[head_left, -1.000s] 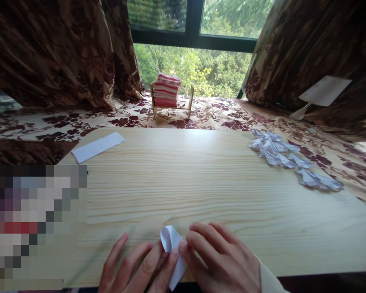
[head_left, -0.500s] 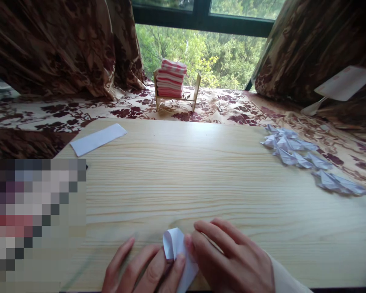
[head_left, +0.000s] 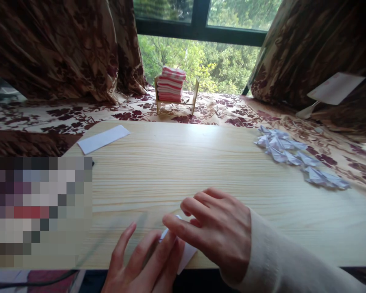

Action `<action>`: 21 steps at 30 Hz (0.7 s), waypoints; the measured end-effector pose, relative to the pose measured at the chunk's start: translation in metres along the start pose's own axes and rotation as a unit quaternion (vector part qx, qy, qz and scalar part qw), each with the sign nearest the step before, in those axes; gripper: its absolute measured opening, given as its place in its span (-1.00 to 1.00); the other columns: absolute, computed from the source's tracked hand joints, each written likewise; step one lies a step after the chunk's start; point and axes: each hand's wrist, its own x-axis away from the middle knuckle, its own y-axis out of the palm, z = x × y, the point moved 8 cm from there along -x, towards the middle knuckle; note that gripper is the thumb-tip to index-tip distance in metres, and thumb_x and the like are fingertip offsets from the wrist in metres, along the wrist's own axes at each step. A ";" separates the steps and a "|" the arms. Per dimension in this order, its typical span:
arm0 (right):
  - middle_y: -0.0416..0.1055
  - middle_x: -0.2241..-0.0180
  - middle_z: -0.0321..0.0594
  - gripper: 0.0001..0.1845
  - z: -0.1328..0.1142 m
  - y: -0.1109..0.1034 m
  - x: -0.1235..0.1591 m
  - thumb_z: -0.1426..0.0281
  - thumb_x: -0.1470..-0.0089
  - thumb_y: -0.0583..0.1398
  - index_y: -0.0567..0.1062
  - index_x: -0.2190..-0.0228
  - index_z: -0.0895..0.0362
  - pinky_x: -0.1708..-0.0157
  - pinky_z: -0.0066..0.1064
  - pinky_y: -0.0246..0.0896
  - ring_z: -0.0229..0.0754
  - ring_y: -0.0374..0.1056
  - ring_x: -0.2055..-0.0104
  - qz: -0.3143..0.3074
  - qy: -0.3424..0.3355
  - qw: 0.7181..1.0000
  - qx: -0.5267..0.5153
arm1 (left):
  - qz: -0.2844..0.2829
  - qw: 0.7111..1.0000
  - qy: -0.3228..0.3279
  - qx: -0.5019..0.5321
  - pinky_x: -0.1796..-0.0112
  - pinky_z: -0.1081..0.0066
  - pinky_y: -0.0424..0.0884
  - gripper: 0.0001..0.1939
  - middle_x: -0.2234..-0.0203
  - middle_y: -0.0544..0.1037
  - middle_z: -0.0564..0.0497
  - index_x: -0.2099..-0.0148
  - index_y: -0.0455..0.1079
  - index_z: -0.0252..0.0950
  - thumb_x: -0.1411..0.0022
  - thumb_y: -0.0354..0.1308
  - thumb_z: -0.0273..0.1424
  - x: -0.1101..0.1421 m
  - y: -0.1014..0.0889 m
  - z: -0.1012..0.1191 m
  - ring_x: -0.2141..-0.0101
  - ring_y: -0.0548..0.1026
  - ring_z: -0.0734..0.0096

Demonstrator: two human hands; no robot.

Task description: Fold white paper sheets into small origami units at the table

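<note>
Paper [head_left: 187, 256], white and folded, lies at the near edge of the wooden surface [head_left: 183, 171], between the person's two hands and mostly hidden by their fingers. The left hand [head_left: 144, 262] grips it with the thumb and forefinger close together, while its little finger sticks out to the side, away from the paper. The right hand [head_left: 219, 232] reaches over from the other side, fingers bent, its forefinger tip at the paper's upper end (whether it pinches the paper or merely presses on it, I cannot tell). A pale sleeve [head_left: 271, 248] covers that forearm.

Near the far left corner of the surface, a flat white strip [head_left: 104, 139] lies slantwise, well apart from the hands. Toward the right edge sits a cluster of pointed folded shapes [head_left: 279, 154], also white, crowded together in a slanting band.

Beyond the surface, flowered cloth [head_left: 225, 106] is spread before the window, and on it stands a small wooden rack [head_left: 195, 97] bearing a stack of pink-and-white striped cloths [head_left: 171, 87]. Dark patterned curtains [head_left: 57, 49] hang at both sides, with greenery [head_left: 183, 55] showing through the glass between them.
</note>
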 end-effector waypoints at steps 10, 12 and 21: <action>0.30 0.48 -0.24 -0.78 0.002 0.009 -0.005 0.50 -0.06 0.07 0.42 0.57 0.13 0.51 -0.37 -0.16 -0.25 0.08 0.47 -0.016 -0.091 0.996 0.010 | -0.008 1.000 0.009 -0.017 -0.09 0.02 -0.05 -0.71 0.19 0.53 0.07 0.06 0.37 -0.13 -0.15 0.03 -0.42 -0.001 -0.001 0.002 0.19 0.39 0.32; 0.28 0.50 -0.24 -0.73 0.001 0.018 -0.008 0.49 -0.06 0.08 0.39 0.63 0.14 0.53 -0.37 -0.18 -0.25 0.07 0.46 -0.038 -0.103 0.994 0.011 | -0.011 1.000 0.012 -0.018 -0.09 0.02 -0.05 -0.70 0.19 0.52 0.07 0.05 0.36 -0.11 -0.15 0.02 -0.42 -0.001 -0.001 0.002 0.18 0.39 0.33; 0.26 0.57 -0.26 -0.69 -0.001 0.034 -0.023 0.50 -0.05 0.09 0.36 0.70 0.18 0.53 -0.39 -0.16 -0.25 0.09 0.46 -0.108 -0.158 0.982 0.005 | -0.015 1.000 0.001 0.014 -0.11 0.07 -0.09 -0.66 0.16 0.52 0.14 0.06 0.38 -0.14 -0.10 0.06 -0.46 -0.002 0.000 -0.003 0.16 0.37 0.34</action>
